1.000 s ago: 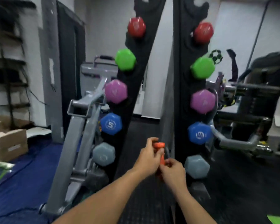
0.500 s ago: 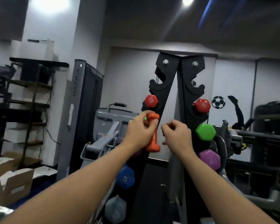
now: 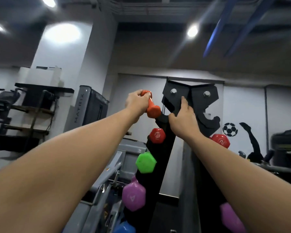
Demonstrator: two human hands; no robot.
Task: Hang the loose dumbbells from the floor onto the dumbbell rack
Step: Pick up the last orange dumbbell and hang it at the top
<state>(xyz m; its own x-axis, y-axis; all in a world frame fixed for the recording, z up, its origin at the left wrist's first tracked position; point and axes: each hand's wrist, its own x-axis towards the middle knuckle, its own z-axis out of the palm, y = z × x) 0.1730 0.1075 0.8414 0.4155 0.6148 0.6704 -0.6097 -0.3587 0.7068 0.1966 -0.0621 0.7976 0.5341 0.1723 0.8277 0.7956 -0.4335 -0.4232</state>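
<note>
Both hands now reach higher than half a second ago, up at the top of the dumbbell rack (image 3: pixel 194 98). Left hand (image 3: pixel 136 105) is closed around the upper half of the orange dumbbell (image 3: pixel 151 107), which has tilted so its lower head sits just beside the rack's left upper edge. Right hand (image 3: pixel 183 117), earlier a loose fist in the air, now lies spread against the black top plate, fingers gripping its edge. The uppermost hooks on both sides are unfilled, with open air to the left. Below hang the red dumbbell (image 3: pixel 157 135), green dumbbell (image 3: pixel 146 162) and purple dumbbell (image 3: pixel 133 196); a blue dumbbell (image 3: pixel 124 228) peeks in at the bottom edge.
</note>
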